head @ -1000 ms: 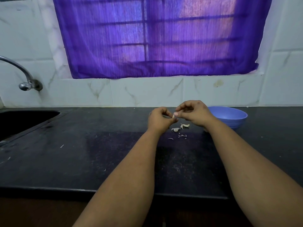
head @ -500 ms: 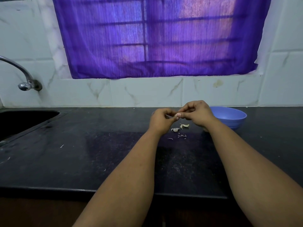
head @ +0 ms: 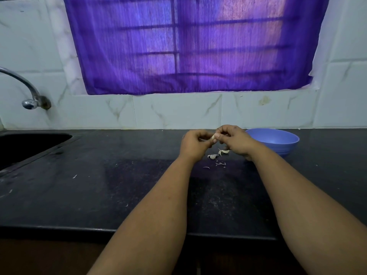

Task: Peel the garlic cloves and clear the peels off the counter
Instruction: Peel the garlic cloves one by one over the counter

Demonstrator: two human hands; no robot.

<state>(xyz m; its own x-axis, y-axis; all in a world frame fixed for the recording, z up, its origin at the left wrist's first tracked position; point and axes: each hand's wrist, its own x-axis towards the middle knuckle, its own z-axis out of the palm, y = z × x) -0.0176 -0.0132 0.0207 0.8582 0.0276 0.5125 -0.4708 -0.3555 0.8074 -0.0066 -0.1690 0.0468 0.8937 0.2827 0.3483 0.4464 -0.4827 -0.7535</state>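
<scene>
A small pale garlic clove (head: pixel 213 137) is pinched between the fingertips of my left hand (head: pixel 193 144) and my right hand (head: pixel 235 140), held a little above the black counter (head: pixel 119 185). Both hands are closed around it and hide most of it. Under the hands lie several dry garlic peels (head: pixel 216 155) in a loose cluster, with thin slivers just in front of them. A blue plastic bowl (head: pixel 278 138) stands on the counter right behind my right hand; its contents are not visible.
A sink (head: pixel 25 145) is set into the counter at the far left, with a metal tap (head: pixel 29 96) on the tiled wall above it. A few stray peel flecks (head: pixel 74 176) lie on the left part of the counter. A purple curtain covers the window.
My hands have stayed in place above the peels. The fingers have shifted slightly on the clove, and a bit more of it shows between the fingertips.
</scene>
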